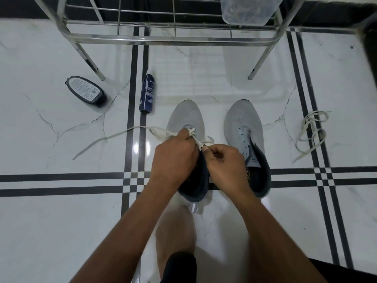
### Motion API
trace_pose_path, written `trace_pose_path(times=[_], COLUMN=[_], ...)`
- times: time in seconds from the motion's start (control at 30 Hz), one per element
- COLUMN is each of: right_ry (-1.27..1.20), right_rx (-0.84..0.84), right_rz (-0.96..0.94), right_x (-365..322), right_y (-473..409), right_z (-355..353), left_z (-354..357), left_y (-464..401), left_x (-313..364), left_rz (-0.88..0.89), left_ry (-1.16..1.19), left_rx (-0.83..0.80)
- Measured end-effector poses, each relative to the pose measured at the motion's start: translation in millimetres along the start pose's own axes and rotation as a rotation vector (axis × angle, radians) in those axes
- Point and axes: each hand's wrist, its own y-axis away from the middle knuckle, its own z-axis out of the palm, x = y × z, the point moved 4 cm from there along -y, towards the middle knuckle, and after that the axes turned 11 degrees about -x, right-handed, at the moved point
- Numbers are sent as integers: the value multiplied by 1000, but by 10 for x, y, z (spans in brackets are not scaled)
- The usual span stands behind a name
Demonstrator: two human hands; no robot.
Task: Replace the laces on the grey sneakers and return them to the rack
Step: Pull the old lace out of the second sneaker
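1. We saw two grey sneakers side by side on the tiled floor (61, 221), toes toward the metal rack (171, 38); the left sneaker (186, 117) was partly laced, the right sneaker (242, 119) had bare eyelets.
2. Our left hand (173, 158) gripped the white lace (114, 135) at the left sneaker's eyelets; our right hand (226, 162) pinched that lace's tip.
3. Another lace (310, 131) lay loose to the right; a spray can (147, 94) and a dark bottle (86, 91) lay to the left.
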Motion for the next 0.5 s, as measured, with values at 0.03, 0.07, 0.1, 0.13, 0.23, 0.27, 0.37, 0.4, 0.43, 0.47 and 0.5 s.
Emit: trace_pose_path(times=[0.03,0.07,0.1,0.13,0.23,0.27,0.37,0.4,0.43,0.47,0.5], right_ry=[-1,-5,-16,-35,-79,-92,-117,-137,-146,-133,-87], right_rx=[2,4,5,6,-1,-2,-12,-7,-3,2,9], right_rz=[-1,3,10,20,45,49,34,23,8,-18,-60], right_x=[6,14,24,32,55,50,-5,-40,-78,-122,-165], right_y=[-1,0,2,1,3,12,33,32,21,-7,-57], right_z=[-8,-16,-26,-32,-36,-39,-48,-61,-76,-90,-103], left_z=[-10,-66,-108,-126,54,104,67,-23,-113,-182,-195], left_y=[-6,7,40,77,274,342,437,448,443,429,403], left_x=[-42,-109,-238,-423,-998,-1103,-1067,-905,-709,-482,-285], left_rz=[-24,-77,-182,-355,-995,-1101,-938,-771,-570,-362,-201], left_ry=[90,260,502,798,1508,1541,1188,1020,855,702,557], left_rx=[32,75,132,201,284,263,228,244,237,208,156])
